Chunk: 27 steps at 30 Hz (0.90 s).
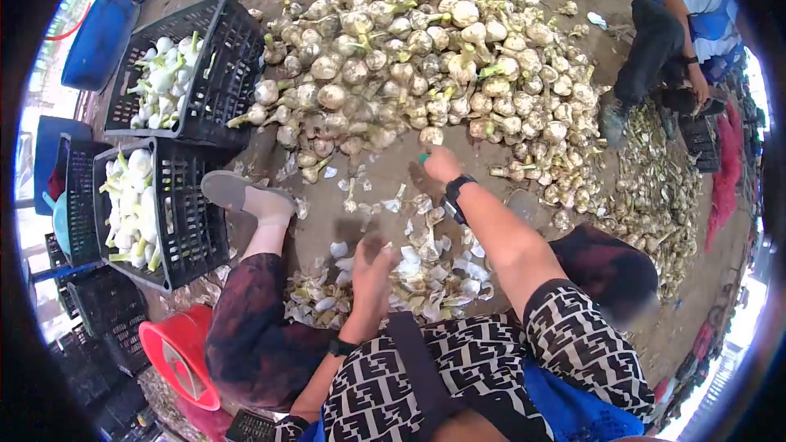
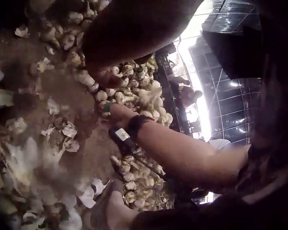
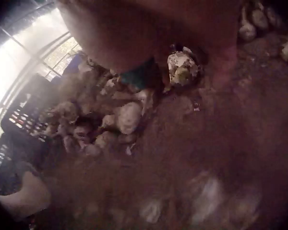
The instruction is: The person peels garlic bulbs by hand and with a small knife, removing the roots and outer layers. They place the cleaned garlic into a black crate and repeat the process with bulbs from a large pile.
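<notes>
At the near edge of a large heap of garlic (image 1: 458,49), the right hand (image 1: 444,165) holds a garlic bulb (image 1: 431,137) at its fingertips. The right wrist view shows that bulb (image 3: 182,68) between the fingers and thumb of the hand (image 3: 134,33), beside a green covering (image 3: 141,75) on a digit. The left hand (image 1: 372,280) is raised over loose peels and stalks (image 1: 426,274), thumb and fingers apart, with nothing visible in it. In the left wrist view it looms dark (image 2: 134,33) above the right hand (image 2: 119,114).
Two black crates (image 1: 217,74) (image 1: 168,213) of whiter, trimmed bulbs stand at the left. A red bucket (image 1: 184,356) is beside the person's leg. At the upper right another person (image 1: 688,33) sits by the heap. Scattered stalks lie on the ground between the feet.
</notes>
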### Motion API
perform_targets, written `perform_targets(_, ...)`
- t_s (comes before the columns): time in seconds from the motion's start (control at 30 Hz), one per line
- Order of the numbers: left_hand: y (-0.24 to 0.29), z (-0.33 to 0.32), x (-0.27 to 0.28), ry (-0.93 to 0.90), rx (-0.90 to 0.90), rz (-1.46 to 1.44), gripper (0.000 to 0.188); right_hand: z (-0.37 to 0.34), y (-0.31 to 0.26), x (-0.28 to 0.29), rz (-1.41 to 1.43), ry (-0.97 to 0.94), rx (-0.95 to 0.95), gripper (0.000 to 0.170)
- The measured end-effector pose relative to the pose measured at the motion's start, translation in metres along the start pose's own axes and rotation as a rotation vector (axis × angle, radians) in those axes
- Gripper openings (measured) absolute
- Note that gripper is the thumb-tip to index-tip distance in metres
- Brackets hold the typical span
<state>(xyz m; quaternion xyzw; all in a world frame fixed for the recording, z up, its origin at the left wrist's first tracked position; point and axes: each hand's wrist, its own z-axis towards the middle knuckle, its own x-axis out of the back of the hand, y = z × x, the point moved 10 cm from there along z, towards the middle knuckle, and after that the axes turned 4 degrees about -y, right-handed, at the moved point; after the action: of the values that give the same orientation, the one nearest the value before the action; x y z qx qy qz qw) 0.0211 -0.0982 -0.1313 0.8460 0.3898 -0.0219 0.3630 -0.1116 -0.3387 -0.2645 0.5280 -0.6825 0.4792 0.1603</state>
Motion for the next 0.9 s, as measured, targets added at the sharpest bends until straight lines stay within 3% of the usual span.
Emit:
perform_targets(0.07,0.005,0.002,-0.007,-0.122,-0.085,0.173,0.055,-0.029,-0.037,0.018,0.127,-0.051,0.098,0.029)
perform_targets(0.1,0.009,0.0,-0.01,-0.113,-0.092,0.163,0.055,-0.061,-0.062,0.026,0.352,-0.234,0.083,0.028)
perform_targets(0.13,0.014,-0.001,-0.008,-0.04,-0.1,0.098,0.062,-0.08,-0.067,0.029,0.343,-0.244,0.093,0.028)
perform_targets(0.2,0.02,-0.007,-0.002,0.04,-0.102,0.032,0.07,-0.129,-0.098,0.041,0.547,-0.279,0.464,0.023)
perform_targets(0.27,0.021,-0.017,-0.038,-0.354,-0.035,0.005,0.078,-0.178,-0.119,0.062,0.472,-0.354,0.48,0.026)
perform_targets(0.33,0.026,-0.035,-0.055,-0.442,-0.042,-0.06,0.075,-0.212,-0.126,0.07,0.393,-0.396,0.498,0.031)
perform_targets(0.4,0.031,-0.057,-0.08,-0.603,-0.027,-0.195,0.07,-0.232,-0.122,0.089,0.899,-0.348,0.434,0.031)
perform_targets(0.47,0.028,-0.063,-0.087,-0.704,-0.067,-0.164,0.068,-0.242,-0.114,0.094,1.054,-0.241,0.382,0.038)
perform_targets(0.53,0.031,-0.065,-0.08,-0.6,-0.212,-0.007,0.072,-0.255,-0.105,0.084,1.188,-0.251,0.197,0.03)
perform_targets(0.57,0.029,-0.07,-0.081,-0.608,-0.215,0.001,0.072,-0.264,-0.108,0.087,1.193,-0.242,0.203,0.03)
perform_targets(0.67,0.054,-0.091,-0.087,-0.504,-0.639,0.484,0.074,-0.29,-0.109,0.092,1.005,-0.324,0.048,0.025)
perform_targets(0.7,0.067,-0.108,-0.089,-0.361,-0.704,0.826,0.072,-0.285,-0.113,0.099,0.849,-0.112,0.312,0.025)
perform_targets(0.73,0.062,-0.103,-0.082,-0.343,-0.86,0.774,0.07,-0.281,-0.105,0.096,0.607,0.196,0.543,0.025)
perform_targets(0.77,0.055,-0.094,-0.076,-0.349,-0.855,0.751,0.069,-0.266,-0.074,0.056,0.845,-0.115,-0.011,0.027)
perform_targets(0.8,0.074,-0.122,-0.086,-0.281,-0.975,0.862,0.068,-0.252,-0.069,0.049,0.675,-0.051,0.094,0.033)
perform_targets(0.87,0.057,-0.099,-0.074,-0.355,-0.85,0.705,0.07,-0.262,-0.078,0.061,0.82,0.025,0.134,0.037)
perform_targets(0.9,0.066,-0.112,-0.078,-0.326,-0.89,0.747,0.072,-0.268,-0.084,0.068,0.708,-0.038,0.056,0.035)
